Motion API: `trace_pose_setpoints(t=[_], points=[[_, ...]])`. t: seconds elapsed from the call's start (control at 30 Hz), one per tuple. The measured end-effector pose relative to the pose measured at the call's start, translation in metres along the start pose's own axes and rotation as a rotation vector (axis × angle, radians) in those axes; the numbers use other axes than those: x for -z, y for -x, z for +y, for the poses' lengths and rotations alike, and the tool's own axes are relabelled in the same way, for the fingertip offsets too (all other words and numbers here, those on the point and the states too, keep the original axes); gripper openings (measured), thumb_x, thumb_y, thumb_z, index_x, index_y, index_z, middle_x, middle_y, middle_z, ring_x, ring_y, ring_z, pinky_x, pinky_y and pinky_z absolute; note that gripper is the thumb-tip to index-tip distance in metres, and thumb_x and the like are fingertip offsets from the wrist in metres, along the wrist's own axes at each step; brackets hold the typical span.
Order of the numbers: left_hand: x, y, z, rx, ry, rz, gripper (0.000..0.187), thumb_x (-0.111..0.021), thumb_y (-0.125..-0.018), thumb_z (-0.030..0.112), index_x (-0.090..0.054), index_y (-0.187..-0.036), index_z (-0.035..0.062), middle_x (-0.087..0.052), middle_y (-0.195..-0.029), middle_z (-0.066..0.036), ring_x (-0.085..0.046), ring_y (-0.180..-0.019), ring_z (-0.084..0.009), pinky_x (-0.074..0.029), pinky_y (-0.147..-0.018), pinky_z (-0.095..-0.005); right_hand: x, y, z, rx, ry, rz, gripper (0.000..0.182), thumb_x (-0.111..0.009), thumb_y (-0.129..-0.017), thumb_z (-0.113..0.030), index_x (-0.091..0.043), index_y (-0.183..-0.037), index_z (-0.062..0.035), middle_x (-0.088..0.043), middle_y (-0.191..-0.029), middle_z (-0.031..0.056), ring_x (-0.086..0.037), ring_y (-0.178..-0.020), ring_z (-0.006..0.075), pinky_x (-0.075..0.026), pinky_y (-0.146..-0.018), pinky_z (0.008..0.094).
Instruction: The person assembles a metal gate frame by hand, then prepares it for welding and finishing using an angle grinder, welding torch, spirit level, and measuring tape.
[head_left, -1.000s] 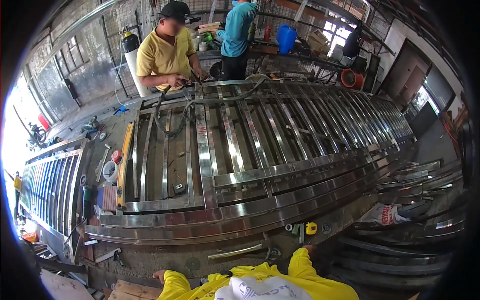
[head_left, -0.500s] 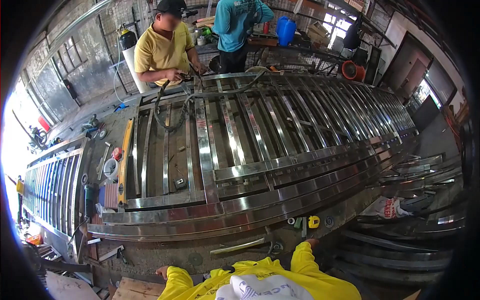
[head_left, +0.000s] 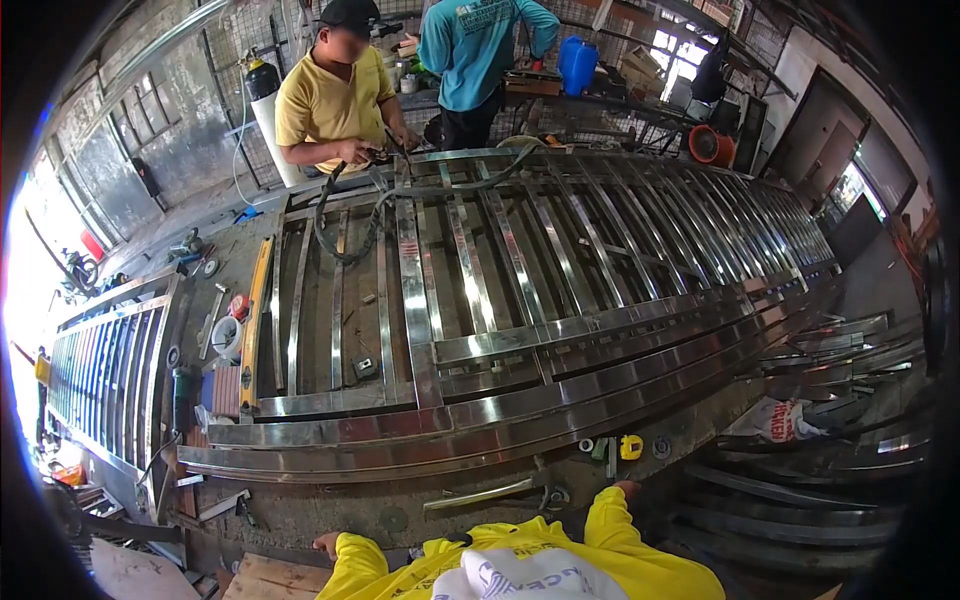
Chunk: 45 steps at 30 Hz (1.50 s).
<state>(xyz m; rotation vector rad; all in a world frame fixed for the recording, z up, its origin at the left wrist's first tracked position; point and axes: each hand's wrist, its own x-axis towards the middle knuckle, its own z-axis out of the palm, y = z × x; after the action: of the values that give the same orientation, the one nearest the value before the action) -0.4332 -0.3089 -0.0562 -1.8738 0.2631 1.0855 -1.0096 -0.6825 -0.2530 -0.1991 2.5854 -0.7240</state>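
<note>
My left hand (head_left: pixel 326 542) rests at the near edge of the work table (head_left: pixel 350 505), beside the yellow sleeve; its fingers are too small to make out. My right hand (head_left: pixel 628 489) is at the same edge, below a yellow tape measure (head_left: pixel 631 447), its fingers also unclear. A short shiny metal bar (head_left: pixel 478 495) lies between the two hands. Beyond them lie long polished metal tubes (head_left: pixel 490 410) and a large metal grille (head_left: pixel 560 250). A yellow level (head_left: pixel 257 325) lies along the grille's left side.
Across the table, a person in a yellow shirt (head_left: pixel 335 105) handles a dark cable (head_left: pixel 322 225). Another person in teal (head_left: pixel 478 50) stands behind. A smaller grille (head_left: pixel 105 380) is at the left; metal strips (head_left: pixel 850 345) are piled at the right.
The whole view has shifted slightly. The person in teal has moved an arm and turned a little. My hands stay in place at the table's edge.
</note>
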Motion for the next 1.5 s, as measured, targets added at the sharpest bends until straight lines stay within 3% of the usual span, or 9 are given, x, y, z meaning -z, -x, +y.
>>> trace_pose_setpoints(t=[0.1, 0.27, 0.4, 0.5, 0.7, 0.8, 0.9, 1.4, 1.5], points=[[-0.012, -0.040, 0.008, 0.070, 0.027, -0.034, 0.045, -0.051, -0.094, 0.043, -0.057, -0.133, 0.0202, -0.057, -0.135, -0.005, -0.055, -0.118, -0.0288, -0.036, -0.094, -0.0610, 0.086, 0.120, -0.069, 0.079, 0.140, -0.077, 0.050, -0.030, -0.104, -0.033, -0.045, -0.133, 0.0057, -0.057, -0.124, 0.0297, -0.055, -0.121, 0.0369, -0.043, -0.103, 0.0447], [-0.023, -0.062, 0.010, 0.059, 0.040, 0.004, 0.042, -0.052, -0.094, 0.041, -0.061, -0.129, 0.0215, -0.059, -0.130, -0.004, -0.058, -0.113, -0.0284, -0.037, -0.091, -0.0615, -0.022, -0.026, 0.014, -0.124, -0.027, 0.017, 0.042, -0.037, -0.103, -0.025, -0.047, -0.131, 0.0049, -0.062, -0.115, 0.0241, -0.062, -0.108, 0.0316, -0.050, -0.092, 0.0428], [-0.035, -0.093, 0.016, 0.096, 0.033, 0.013, 0.039, -0.052, -0.093, 0.041, -0.063, -0.125, 0.0225, -0.062, -0.125, -0.002, -0.060, -0.108, -0.0276, -0.036, -0.090, -0.0624, 0.020, 0.029, -0.018, 0.240, 0.383, 0.104, 0.036, -0.042, -0.101, -0.017, -0.048, -0.130, 0.0028, -0.063, -0.112, 0.0193, -0.065, -0.099, 0.0250, -0.052, -0.086, 0.0402], [-0.036, -0.094, 0.016, 0.107, 0.061, 0.026, 0.039, -0.052, -0.092, 0.041, -0.064, -0.124, 0.0218, -0.063, -0.123, -0.002, -0.060, -0.106, -0.0272, -0.036, -0.090, -0.0632, -0.020, -0.042, 0.011, 0.163, 0.106, 0.098, 0.044, -0.028, -0.102, -0.024, -0.051, -0.123, 0.0059, -0.058, -0.123, 0.0282, -0.058, -0.114, 0.0411, -0.045, -0.098, 0.0473], [-0.034, -0.086, 0.016, 0.100, 0.040, 0.032, 0.041, -0.051, -0.092, 0.044, -0.064, -0.124, 0.0234, -0.063, -0.124, -0.002, -0.059, -0.110, -0.0267, -0.034, -0.091, -0.0641, -0.007, -0.029, 0.003, 0.133, 0.073, 0.102, 0.043, -0.029, -0.101, -0.025, -0.053, -0.120, 0.0049, -0.059, -0.122, 0.0271, -0.058, -0.113, 0.0416, -0.047, -0.096, 0.0488], [-0.026, -0.063, 0.010, 0.018, 0.028, 0.050, 0.038, -0.053, -0.092, 0.038, -0.065, -0.123, 0.0195, -0.065, -0.121, -0.006, -0.060, -0.106, -0.0296, -0.038, -0.080, -0.0607, 0.007, 0.004, -0.010, 0.191, 0.372, 0.042, 0.045, -0.040, -0.098, -0.013, -0.040, -0.140, 0.0037, -0.058, -0.128, 0.0195, -0.060, -0.115, 0.0280, -0.049, -0.096, 0.0393], [-0.029, -0.077, 0.015, 0.068, 0.035, 0.010, 0.041, -0.050, -0.093, 0.043, -0.062, -0.127, 0.0231, -0.061, -0.128, 0.000, -0.058, -0.111, -0.0275, -0.035, -0.092, -0.0634, 0.037, 0.046, -0.032, 0.203, 0.428, -0.013, 0.045, -0.037, -0.099, -0.016, -0.039, -0.140, 0.0045, -0.055, -0.131, 0.0219, -0.060, -0.116, 0.0300, -0.047, -0.100, 0.0431], [-0.016, -0.053, 0.009, 0.052, 0.060, -0.029, 0.041, -0.052, -0.093, 0.038, -0.061, -0.129, 0.0202, -0.060, -0.131, -0.007, -0.057, -0.114, -0.0327, -0.038, -0.085, -0.0623, 0.054, 0.074, -0.040, 0.187, 0.189, 0.028, 0.035, -0.033, -0.103, -0.016, -0.046, -0.127, 0.0050, -0.061, -0.116, 0.0272, -0.064, -0.105, 0.0355, -0.052, -0.091, 0.0420], [-0.028, -0.070, 0.014, 0.075, 0.002, 0.038, 0.042, -0.052, -0.093, 0.038, -0.061, -0.129, 0.0204, -0.059, -0.131, -0.007, -0.057, -0.115, -0.0321, -0.038, -0.085, -0.0627, 0.004, 0.011, -0.009, 0.107, 0.270, 0.120, 0.033, -0.036, -0.102, -0.015, -0.047, -0.127, 0.0037, -0.064, -0.111, 0.0250, -0.067, -0.098, 0.0326, -0.055, -0.084, 0.0391]])
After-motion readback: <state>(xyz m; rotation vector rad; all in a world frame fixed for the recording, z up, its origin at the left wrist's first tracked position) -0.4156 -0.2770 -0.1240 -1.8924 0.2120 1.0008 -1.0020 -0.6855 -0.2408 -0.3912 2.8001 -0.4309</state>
